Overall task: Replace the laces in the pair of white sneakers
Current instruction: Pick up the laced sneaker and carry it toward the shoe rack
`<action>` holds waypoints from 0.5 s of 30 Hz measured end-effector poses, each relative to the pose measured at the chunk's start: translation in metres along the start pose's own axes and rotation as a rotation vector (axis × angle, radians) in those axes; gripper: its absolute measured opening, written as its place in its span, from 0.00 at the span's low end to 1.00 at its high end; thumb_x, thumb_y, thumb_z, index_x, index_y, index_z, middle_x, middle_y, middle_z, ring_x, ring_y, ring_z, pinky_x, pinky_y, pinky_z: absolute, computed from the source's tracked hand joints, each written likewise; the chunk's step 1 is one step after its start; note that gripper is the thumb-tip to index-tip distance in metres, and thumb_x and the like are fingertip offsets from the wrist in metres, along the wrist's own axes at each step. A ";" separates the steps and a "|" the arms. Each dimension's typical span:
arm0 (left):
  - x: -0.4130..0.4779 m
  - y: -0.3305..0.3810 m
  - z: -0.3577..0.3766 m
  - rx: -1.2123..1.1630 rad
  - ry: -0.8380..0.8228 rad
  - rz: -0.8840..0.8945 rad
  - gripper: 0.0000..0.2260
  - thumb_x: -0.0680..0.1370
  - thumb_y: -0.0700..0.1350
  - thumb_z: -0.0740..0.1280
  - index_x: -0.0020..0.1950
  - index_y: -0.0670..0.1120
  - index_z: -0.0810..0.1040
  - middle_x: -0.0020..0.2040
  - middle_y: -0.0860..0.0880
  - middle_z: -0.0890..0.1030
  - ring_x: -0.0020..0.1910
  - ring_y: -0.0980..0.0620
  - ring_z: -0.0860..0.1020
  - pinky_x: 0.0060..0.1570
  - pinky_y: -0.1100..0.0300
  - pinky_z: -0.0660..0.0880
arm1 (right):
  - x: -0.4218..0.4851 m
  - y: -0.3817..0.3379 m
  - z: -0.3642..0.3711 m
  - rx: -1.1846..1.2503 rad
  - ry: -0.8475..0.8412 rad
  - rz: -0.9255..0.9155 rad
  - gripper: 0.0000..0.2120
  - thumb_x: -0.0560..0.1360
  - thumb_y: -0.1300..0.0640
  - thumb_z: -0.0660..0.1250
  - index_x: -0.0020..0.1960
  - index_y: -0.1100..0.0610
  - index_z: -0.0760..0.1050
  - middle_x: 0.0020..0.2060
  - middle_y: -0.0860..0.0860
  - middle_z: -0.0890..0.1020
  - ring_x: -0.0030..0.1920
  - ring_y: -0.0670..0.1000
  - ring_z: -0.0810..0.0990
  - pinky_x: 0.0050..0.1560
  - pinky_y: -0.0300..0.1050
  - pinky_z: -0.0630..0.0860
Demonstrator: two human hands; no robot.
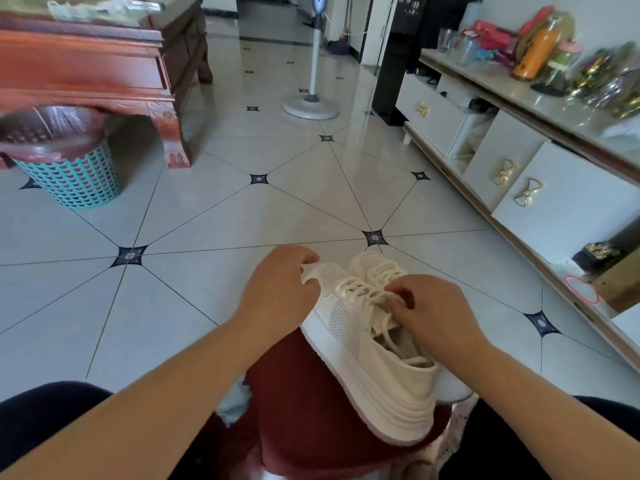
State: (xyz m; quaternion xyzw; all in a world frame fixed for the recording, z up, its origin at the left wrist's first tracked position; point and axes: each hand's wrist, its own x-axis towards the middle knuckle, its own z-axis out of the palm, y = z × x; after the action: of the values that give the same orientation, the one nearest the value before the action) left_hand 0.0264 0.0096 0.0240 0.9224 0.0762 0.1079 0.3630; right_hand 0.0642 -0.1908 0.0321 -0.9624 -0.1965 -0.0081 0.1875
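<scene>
- Two white sneakers sit side by side on a dark red stool between our knees, with their toes pointing away from us.
- Our left hand grips the toe of the near sneaker, with the fingers curled over its front edge.
- Our right hand pinches the white laces of that same sneaker between thumb and fingertips, at the upper end of the lacing near the tongue.
- These laces cross through the eyelets in rows, and a loose length drops into the shoe's opening.
- Just beside it lies the far sneaker, mostly hidden behind the near one and our right hand; we see only its mesh toe and a few laces.
- Under the stool is a pale tiled floor with dark diamond insets.
- At far left a teal basket with a pink liner stands beside the leg of a reddish wooden table.
- Well ahead of us is a fan stand.
- Along the right runs a white cabinet with bottles and jars on top, too blurred for us to read.
</scene>
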 end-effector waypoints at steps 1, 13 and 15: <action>0.008 0.001 -0.004 0.049 -0.033 0.029 0.15 0.74 0.43 0.64 0.60 0.51 0.74 0.58 0.56 0.73 0.52 0.58 0.71 0.50 0.66 0.63 | 0.005 0.001 -0.008 -0.033 -0.004 -0.033 0.06 0.74 0.51 0.64 0.46 0.51 0.80 0.39 0.45 0.80 0.39 0.45 0.74 0.36 0.33 0.65; 0.063 -0.005 0.014 0.331 -0.243 0.092 0.13 0.78 0.51 0.56 0.63 0.58 0.70 0.60 0.61 0.70 0.59 0.59 0.68 0.55 0.65 0.64 | 0.072 0.020 0.011 -0.047 -0.163 -0.093 0.03 0.75 0.49 0.61 0.44 0.43 0.67 0.37 0.37 0.69 0.38 0.41 0.71 0.34 0.29 0.65; 0.069 -0.020 0.017 0.310 -0.269 0.006 0.13 0.79 0.52 0.56 0.63 0.60 0.69 0.61 0.64 0.69 0.61 0.61 0.67 0.56 0.67 0.62 | 0.080 0.024 0.020 -0.031 -0.220 -0.062 0.04 0.75 0.48 0.60 0.43 0.42 0.65 0.37 0.37 0.69 0.38 0.41 0.71 0.34 0.29 0.65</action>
State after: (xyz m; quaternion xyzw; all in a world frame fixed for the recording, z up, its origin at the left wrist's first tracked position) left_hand 0.0964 0.0282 0.0083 0.9735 0.0402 -0.0283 0.2233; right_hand 0.1465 -0.1739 0.0121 -0.9537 -0.2452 0.0886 0.1497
